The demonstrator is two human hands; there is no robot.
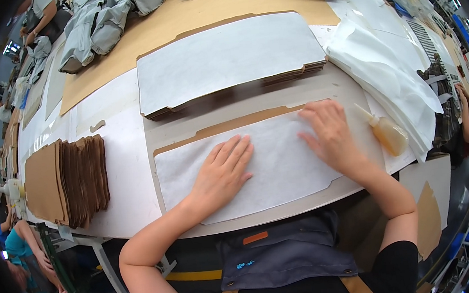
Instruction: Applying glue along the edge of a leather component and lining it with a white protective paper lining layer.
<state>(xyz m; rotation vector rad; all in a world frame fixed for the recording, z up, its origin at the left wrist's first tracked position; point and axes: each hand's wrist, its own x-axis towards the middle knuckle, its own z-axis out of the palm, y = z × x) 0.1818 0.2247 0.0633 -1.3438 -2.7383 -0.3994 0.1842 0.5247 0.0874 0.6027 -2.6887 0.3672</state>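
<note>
A white fabric sheet lies flat on a brown card panel in front of me, inside a grey template board. My left hand presses flat on the sheet's left-middle part, fingers spread. On the sheet's upper right part rests my right hand, palm down with fingers apart. Neither hand holds anything.
A stack of white-faced brown panels sits just beyond. A pile of brown card pieces lies at the left. A small glue bottle with amber liquid lies to the right, beside white sheets. Grey bags sit far left. Other people work at both sides.
</note>
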